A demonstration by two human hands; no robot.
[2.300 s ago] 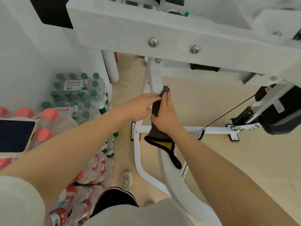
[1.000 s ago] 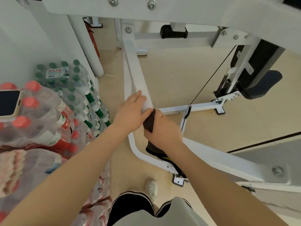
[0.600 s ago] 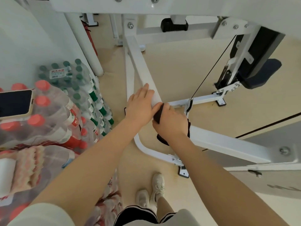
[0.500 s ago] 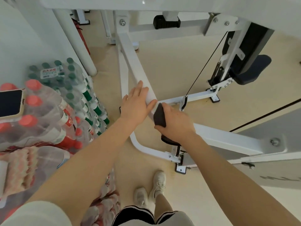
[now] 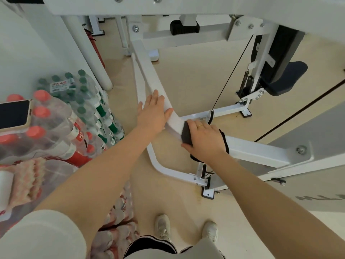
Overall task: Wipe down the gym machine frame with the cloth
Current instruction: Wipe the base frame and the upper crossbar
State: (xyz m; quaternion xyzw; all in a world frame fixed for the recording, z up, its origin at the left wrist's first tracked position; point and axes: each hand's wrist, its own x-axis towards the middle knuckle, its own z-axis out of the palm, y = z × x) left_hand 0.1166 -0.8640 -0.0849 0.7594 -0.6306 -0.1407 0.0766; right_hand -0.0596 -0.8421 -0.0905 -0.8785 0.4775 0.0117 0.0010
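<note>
A white gym machine frame (image 5: 257,152) fills the view, with a sloping white bar running from the back down toward me. My right hand (image 5: 204,140) presses a dark grey cloth (image 5: 186,134) onto that bar, fingers curled over it; the cloth's black edge hangs out behind my wrist. My left hand (image 5: 153,114) lies flat on the same bar just above the cloth, fingers straight, thumb on the bar's right side.
Shrink-wrapped packs of water bottles (image 5: 61,116) are stacked at the left, with a phone (image 5: 14,114) on top. A black cable (image 5: 229,75) runs to a dark padded seat (image 5: 285,77) at the right. A white pillar (image 5: 87,53) stands behind. My feet are on the beige floor (image 5: 186,75).
My right hand has slid the cloth down the sloping bar toward me. My left hand has followed along the bar, flattening out. The view has tilted lower, showing both feet.
</note>
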